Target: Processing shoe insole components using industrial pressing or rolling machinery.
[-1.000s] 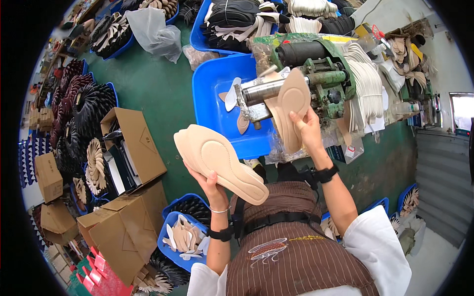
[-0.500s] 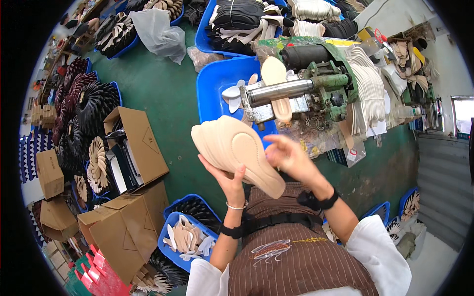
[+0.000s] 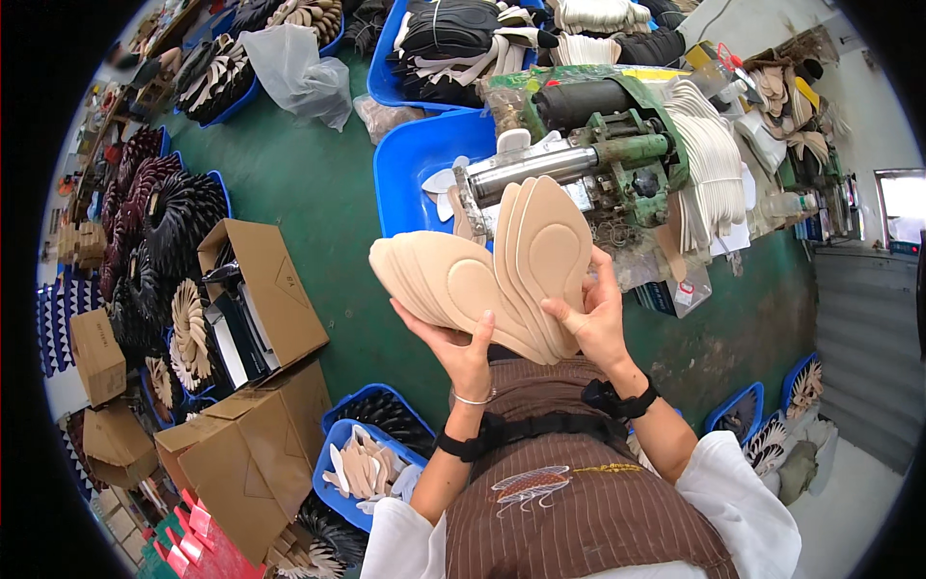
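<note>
My left hand [image 3: 461, 355] grips a fanned stack of beige insoles [image 3: 424, 281] from below, its thumb lying on the top one. A few more beige insoles [image 3: 557, 238] stand upright to the right, pinched by my right hand [image 3: 596, 315] with the thumb in front and the fingers behind. The two groups meet at their lower ends and spread apart at the top like a V. Each front insole shows a stitched oval pad. Just beyond them is a green machine [image 3: 617, 150] with a shiny metal roller [image 3: 533, 172].
A blue tub [image 3: 394, 183] with loose insole pieces stands under the machine's left side. White insoles [image 3: 702, 159] are stacked right of the machine. Cardboard boxes [image 3: 265, 280] and bundled dark insoles [image 3: 183, 217] line the left. A blue bin [image 3: 333, 495] of offcuts sits near my left elbow.
My right hand has gone from loose beside the stack to gripping several insoles, now parted upright to the right. The beige insole at the roller no longer lies across it as before.
</note>
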The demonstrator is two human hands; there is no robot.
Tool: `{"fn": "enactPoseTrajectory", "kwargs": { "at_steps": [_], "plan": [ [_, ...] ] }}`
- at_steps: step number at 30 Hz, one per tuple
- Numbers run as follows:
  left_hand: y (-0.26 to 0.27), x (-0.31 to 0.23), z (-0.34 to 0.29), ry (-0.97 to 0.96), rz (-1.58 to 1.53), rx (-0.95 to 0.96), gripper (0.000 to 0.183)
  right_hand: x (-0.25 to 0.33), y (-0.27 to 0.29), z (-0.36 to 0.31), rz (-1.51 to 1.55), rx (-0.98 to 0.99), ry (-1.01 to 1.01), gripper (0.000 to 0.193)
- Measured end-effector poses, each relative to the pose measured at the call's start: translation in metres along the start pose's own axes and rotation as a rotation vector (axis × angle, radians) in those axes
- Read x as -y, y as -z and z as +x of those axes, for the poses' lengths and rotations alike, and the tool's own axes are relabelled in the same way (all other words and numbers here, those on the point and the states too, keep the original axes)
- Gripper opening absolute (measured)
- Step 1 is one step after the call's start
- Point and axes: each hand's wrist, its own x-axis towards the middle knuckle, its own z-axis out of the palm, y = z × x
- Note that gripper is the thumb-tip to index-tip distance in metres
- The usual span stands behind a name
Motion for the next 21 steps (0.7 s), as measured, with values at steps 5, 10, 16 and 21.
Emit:
{"fn": "enactPoseTrajectory", "kwargs": {
  "at_steps": [5,10,16,21],
  "plan": [
    [0.017,0.000,0.004,-0.027,0.094,-0.138,0.098,-0.040,0.045,0.001,-0.036,0.039,-0.047,0.048],
    [0.039,0.005,0.016,0.023,0.095,-0.161,0.093,-0.070,0.065,0.066,-0.115,-0.071,0.093,0.042],
    [0.049,-0.003,0.017,0.000,0.066,-0.134,0.091,-0.033,0.041,0.038,-0.166,-0.145,0.091,0.046],
    [0.041,0.001,0.015,0.058,0.002,-0.075,0.089,-0.094,0.071,0.050,-0.235,-0.119,0.142,0.047]
  ]
}}
